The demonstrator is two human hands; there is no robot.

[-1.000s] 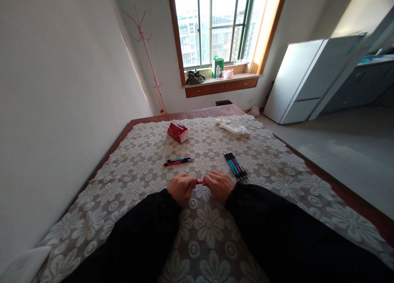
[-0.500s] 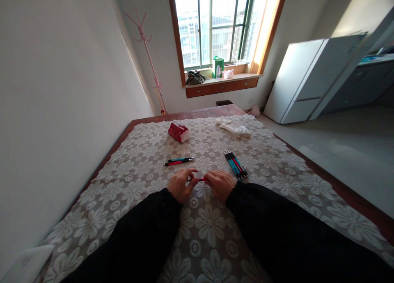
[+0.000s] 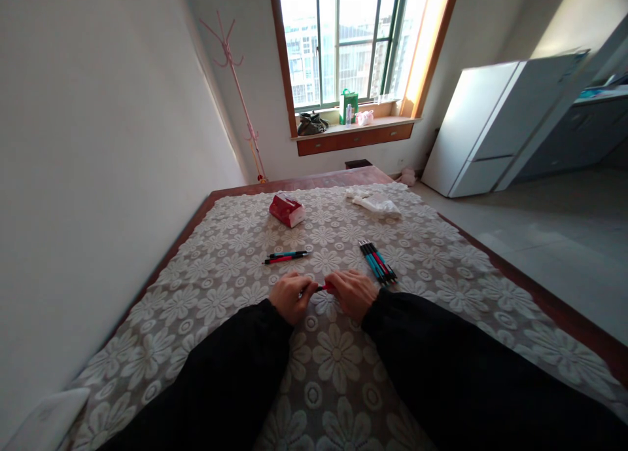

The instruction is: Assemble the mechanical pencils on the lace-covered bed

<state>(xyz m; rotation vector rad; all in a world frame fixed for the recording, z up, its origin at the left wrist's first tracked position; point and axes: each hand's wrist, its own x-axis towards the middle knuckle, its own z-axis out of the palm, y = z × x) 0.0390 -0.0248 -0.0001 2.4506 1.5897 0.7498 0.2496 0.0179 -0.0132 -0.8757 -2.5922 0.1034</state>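
- The pen is held roughly level between the two hands, over the cloth on the surface; only a short stretch shows, black toward the left, red toward the right; the rest is hidden in the fingers.
- The left hand pinches the black part between thumb and finger; the right hand is curled around the red part, its thumb too unclear to tell.
- The step looks like two-handed work where black meets red; a light, even grip on each side should do; a hard squeeze could bend so slim a thing.
- Both parts are best held in one straight line; a tilt could make them bind; small turns of the wrist would likely serve better than force.
- Whether the hands rest on the cloth cannot be told; bracing them there would probably steady the pen.
- Two pens lie beyond the left hand; a row of pens lies near the right; wide movements could scatter them.
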